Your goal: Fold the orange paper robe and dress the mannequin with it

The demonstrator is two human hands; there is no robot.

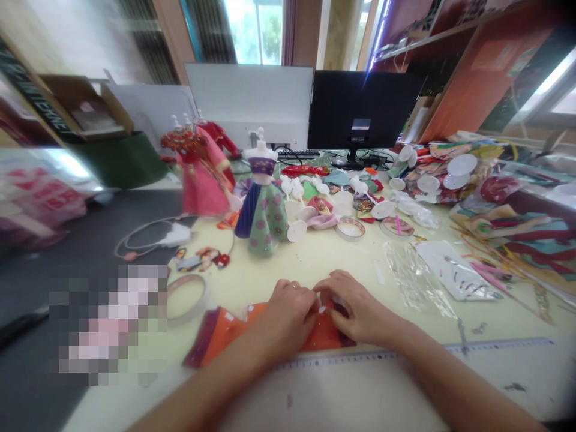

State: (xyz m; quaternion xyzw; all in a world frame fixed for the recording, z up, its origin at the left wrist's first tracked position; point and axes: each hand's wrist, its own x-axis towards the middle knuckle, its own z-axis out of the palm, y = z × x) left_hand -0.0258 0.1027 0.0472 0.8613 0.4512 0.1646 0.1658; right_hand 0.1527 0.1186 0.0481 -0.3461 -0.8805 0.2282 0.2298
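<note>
A small piece of orange cloth [225, 330] with dark purple borders lies flat near the table's front, several small white bits stuck on it. My left hand [292, 312] rests over its middle with curled fingers closed on the cloth; a ring shows on one finger. Beside it my right hand [355, 306] bends its fingers and thumb around the cloth's right part. A tiny white piece [321, 309] shows between the two hands' fingertips. Under the cloth's lower edge runs a clear ruler [373, 355]. The fingertips of my left hand are partly hidden.
A tape roll [204, 300] lies left of the cloth. Behind stand a doll-sized dress form [261, 204] in a blue and green dress and several red dresses [202, 180]. Plastic sleeves [418, 282] lie right. Piled fabrics and two monitors [360, 114] fill the back.
</note>
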